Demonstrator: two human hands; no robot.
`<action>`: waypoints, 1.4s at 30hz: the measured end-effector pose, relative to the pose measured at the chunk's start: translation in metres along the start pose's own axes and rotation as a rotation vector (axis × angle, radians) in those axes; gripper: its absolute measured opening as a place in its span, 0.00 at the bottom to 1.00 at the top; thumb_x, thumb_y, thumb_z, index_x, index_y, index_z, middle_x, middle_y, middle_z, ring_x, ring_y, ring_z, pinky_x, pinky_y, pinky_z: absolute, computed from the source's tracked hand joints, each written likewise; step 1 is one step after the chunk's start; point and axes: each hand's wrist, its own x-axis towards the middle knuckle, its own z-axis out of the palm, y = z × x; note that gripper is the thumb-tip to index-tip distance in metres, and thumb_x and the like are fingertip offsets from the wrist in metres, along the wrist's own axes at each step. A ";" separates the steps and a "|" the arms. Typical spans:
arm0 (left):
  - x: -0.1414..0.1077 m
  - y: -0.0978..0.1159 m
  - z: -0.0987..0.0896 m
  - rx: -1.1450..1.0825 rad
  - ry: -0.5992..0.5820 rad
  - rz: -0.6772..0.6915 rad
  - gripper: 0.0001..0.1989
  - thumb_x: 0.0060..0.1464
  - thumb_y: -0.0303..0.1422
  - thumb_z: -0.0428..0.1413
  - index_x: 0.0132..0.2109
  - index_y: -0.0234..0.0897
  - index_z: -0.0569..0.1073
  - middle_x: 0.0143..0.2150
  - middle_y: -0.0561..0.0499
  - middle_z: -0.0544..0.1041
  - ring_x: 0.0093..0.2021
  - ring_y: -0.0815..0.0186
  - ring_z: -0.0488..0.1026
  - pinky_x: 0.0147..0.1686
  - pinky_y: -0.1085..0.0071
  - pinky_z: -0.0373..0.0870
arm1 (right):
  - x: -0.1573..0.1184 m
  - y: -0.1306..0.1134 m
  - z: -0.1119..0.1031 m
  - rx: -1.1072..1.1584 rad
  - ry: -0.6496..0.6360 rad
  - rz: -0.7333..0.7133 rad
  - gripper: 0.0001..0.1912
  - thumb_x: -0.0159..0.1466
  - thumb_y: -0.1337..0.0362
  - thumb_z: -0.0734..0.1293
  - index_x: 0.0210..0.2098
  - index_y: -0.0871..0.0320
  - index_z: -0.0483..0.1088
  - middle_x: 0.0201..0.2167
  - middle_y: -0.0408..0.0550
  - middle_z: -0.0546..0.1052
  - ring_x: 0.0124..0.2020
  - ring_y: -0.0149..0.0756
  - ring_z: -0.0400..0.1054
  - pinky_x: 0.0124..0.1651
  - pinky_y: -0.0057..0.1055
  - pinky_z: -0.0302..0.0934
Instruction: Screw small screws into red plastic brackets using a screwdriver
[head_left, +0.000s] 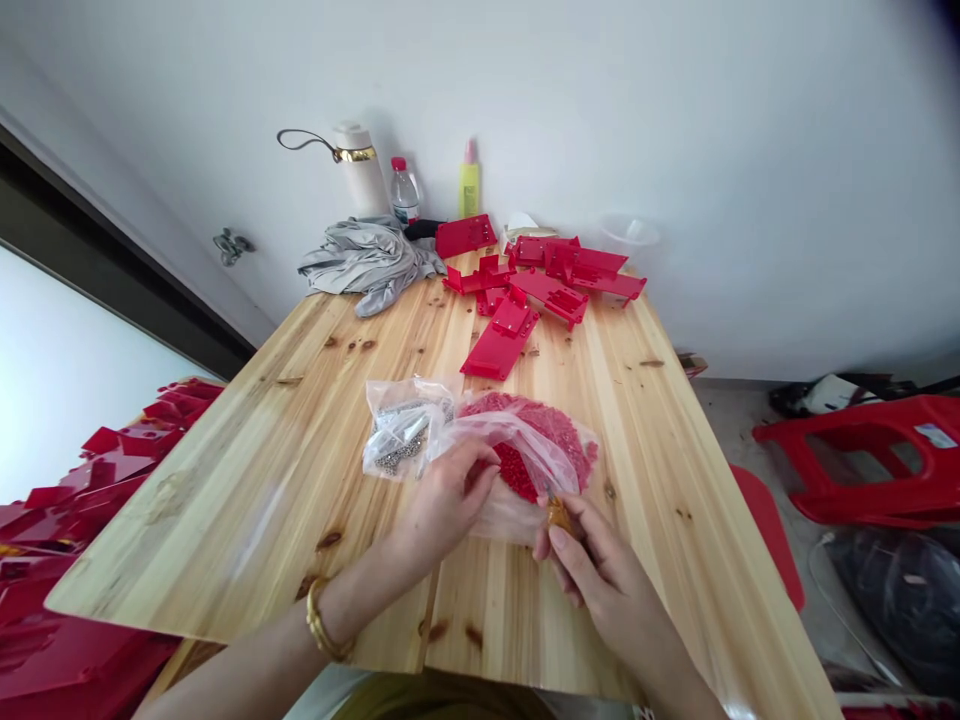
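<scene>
My right hand [592, 565] is closed around the amber handle of a screwdriver [559, 514], its short metal tip pointing toward the bag. Just left of it, my left hand [456, 490] is over the near left part of a clear plastic bag [495, 520], thumb and fingertips pinched together. What the pinch holds, if anything, is too small to make out. Many small red plastic parts [514, 472] fill the bag and show through its opening. Beside it on the left lies another clear bag [409, 425] with small silvery metal pieces, probably screws.
Red plastic panels [501, 340] lie in a loose group on the wooden table [360, 380]. Behind are a grey cloth [367, 260], a white flask [361, 175], a water bottle [404, 192] and a yellow bottle [469, 190]. More red panels [90, 560] are piled at left; a red stool [862, 460] is at right.
</scene>
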 end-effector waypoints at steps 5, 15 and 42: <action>-0.014 0.021 -0.001 -0.726 -0.002 -0.372 0.11 0.53 0.38 0.66 0.36 0.35 0.77 0.28 0.53 0.71 0.21 0.76 0.58 0.20 0.78 0.51 | 0.007 -0.014 0.013 -0.326 0.038 -0.136 0.15 0.73 0.55 0.58 0.54 0.53 0.68 0.36 0.48 0.79 0.35 0.38 0.74 0.38 0.33 0.67; -0.022 0.021 -0.014 -1.106 0.023 -0.399 0.10 0.51 0.33 0.69 0.40 0.34 0.81 0.33 0.51 0.74 0.22 0.79 0.60 0.17 0.82 0.53 | 0.015 -0.022 0.027 -0.480 0.026 -0.254 0.17 0.72 0.57 0.59 0.57 0.50 0.68 0.49 0.52 0.82 0.44 0.44 0.79 0.44 0.36 0.73; -0.036 -0.015 -0.075 0.440 0.130 0.032 0.10 0.67 0.35 0.51 0.45 0.38 0.76 0.41 0.47 0.78 0.40 0.63 0.75 0.40 0.70 0.70 | 0.029 -0.023 0.050 -0.415 0.047 -0.237 0.14 0.72 0.58 0.60 0.52 0.56 0.69 0.43 0.51 0.83 0.40 0.40 0.78 0.43 0.32 0.72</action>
